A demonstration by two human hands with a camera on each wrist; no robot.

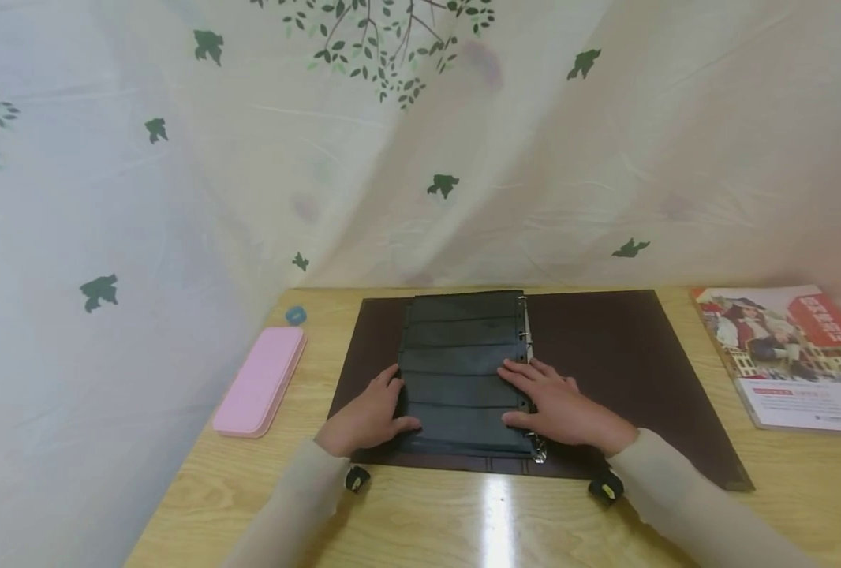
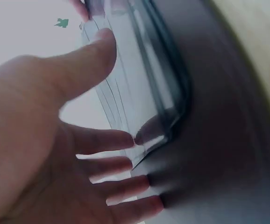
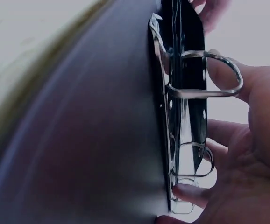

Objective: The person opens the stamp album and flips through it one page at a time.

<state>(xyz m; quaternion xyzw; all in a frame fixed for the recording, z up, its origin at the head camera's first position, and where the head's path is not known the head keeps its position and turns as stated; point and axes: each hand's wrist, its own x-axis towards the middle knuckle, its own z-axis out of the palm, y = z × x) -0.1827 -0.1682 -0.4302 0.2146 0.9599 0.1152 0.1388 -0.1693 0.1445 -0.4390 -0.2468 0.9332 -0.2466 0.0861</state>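
A dark brown ring binder (image 1: 605, 355) lies opened flat, with a stack of black pocket pages (image 1: 456, 355) on its left half. Metal rings (image 3: 202, 94) run through punched holes along the stack's right edge. My left hand (image 1: 365, 414) touches the left edge of the stack, its thumb over the lower left corner. In the left wrist view its fingers (image 2: 130, 210) reach straight toward the page edges and the cover. The right hand (image 1: 561, 404) rests with spread fingers on the stack's right edge, across the ring line.
A pink case (image 1: 260, 381) lies left of the binder, with a small blue object (image 1: 296, 315) behind it. At the right is an illustrated book (image 1: 797, 359). A patterned cloth (image 1: 520, 158) hangs behind the wooden table (image 1: 420, 521).
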